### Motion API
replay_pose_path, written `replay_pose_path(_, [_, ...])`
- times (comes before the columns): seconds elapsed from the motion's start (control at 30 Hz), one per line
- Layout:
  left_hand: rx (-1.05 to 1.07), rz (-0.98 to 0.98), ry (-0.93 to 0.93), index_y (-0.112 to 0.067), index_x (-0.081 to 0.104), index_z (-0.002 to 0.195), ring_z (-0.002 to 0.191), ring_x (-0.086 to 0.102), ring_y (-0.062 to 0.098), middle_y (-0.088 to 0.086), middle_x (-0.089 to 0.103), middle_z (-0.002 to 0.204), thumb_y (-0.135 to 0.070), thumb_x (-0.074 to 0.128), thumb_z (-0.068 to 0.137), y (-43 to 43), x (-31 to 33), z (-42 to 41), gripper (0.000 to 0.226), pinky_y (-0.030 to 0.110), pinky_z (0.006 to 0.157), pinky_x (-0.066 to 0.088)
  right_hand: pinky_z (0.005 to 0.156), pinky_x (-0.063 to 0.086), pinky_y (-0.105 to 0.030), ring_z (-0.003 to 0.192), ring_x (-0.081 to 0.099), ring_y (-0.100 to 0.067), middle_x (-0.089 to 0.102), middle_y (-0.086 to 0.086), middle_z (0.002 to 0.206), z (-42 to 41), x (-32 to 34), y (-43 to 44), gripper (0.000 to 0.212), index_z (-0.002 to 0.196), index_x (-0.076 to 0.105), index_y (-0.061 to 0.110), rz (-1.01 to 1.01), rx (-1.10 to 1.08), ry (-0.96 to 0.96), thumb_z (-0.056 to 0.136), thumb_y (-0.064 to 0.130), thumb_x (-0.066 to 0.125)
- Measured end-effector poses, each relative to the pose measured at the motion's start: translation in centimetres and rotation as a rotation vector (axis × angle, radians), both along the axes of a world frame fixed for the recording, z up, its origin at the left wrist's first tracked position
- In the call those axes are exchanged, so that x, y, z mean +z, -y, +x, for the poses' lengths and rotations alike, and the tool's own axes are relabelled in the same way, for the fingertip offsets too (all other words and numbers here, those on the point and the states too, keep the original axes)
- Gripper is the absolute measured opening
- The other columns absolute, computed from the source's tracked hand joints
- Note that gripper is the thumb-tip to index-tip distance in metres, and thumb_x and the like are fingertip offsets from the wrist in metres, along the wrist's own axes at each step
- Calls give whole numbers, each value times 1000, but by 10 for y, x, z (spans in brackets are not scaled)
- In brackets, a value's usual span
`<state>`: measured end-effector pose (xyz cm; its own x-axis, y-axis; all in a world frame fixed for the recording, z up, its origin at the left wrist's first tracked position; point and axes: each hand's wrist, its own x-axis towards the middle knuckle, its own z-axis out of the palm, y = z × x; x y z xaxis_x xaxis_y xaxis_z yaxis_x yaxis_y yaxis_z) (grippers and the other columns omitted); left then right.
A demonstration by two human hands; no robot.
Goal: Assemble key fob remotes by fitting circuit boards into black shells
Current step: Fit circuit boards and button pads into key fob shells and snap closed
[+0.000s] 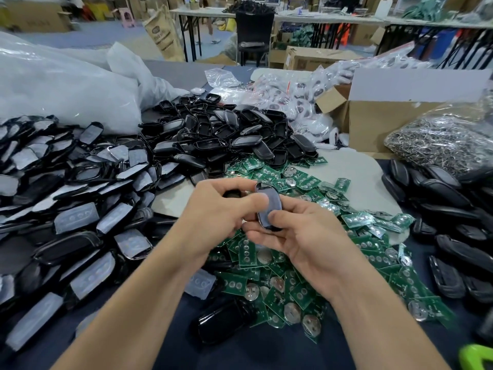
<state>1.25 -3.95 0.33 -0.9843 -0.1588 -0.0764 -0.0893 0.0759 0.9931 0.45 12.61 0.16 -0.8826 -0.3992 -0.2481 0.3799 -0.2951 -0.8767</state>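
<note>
Both my hands meet above a heap of green circuit boards (269, 265) with round coin cells. My left hand (216, 209) and my right hand (301, 236) together hold one black key fob shell (268, 206), tilted on edge, with fingers and thumbs curled around it. A second dark piece (233, 194) shows behind my left fingers; what it is I cannot tell. Empty black shells (226, 134) are piled behind the boards. Shells with clear button pads (66, 193) cover the left side. One glossy shell (224, 321) lies near the front.
A loose clear button pad (201, 285) lies by the boards. Closed black fobs (448, 228) pile up at right, below a bag of metal parts (437, 142). A cardboard box (378, 113) and plastic bags (66, 84) stand behind. A green object (477, 359) is at the bottom right corner.
</note>
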Motion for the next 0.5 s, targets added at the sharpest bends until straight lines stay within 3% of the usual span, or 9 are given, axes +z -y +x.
replay_pose_path(0.13, [87, -73, -79, -24, 79, 81, 42, 50, 3, -12, 60, 50, -12, 86, 82, -5, -4, -1, 13, 15, 41, 40, 74, 64, -30, 82, 76, -25, 77, -24, 102, 1, -2, 3, 30, 107, 76, 3, 116, 18, -110, 102, -10, 49])
replay_pose_path(0.23, [111, -92, -97, -28, 80, 77, 42, 50, 2, -14, 59, 48, -14, 86, 80, -5, -2, -1, 16, 13, 42, 38, 74, 64, -31, 82, 76, -23, 76, -15, 92, 4, -3, 6, 29, 100, 80, 9, 209, -7, -206, 99, -7, 56])
replay_pose_path(0.37, [182, -82, -81, -31, 81, 80, 48, 49, 11, -11, 61, 52, -22, 88, 78, -2, -3, -3, 12, 22, 43, 38, 65, 66, -38, 72, 78, -28, 77, -11, 80, 6, -6, 10, 28, 86, 80, 14, 375, -127, -300, 100, 0, 59])
replay_pose_path(0.5, [217, 10, -74, -23, 78, 79, 42, 50, 8, -8, 63, 50, -17, 88, 78, -7, -3, -3, 12, 17, 39, 38, 62, 63, -31, 65, 75, -26, 77, -15, 78, 6, -6, 11, 26, 89, 79, 8, 338, -138, -275, 99, -4, 59])
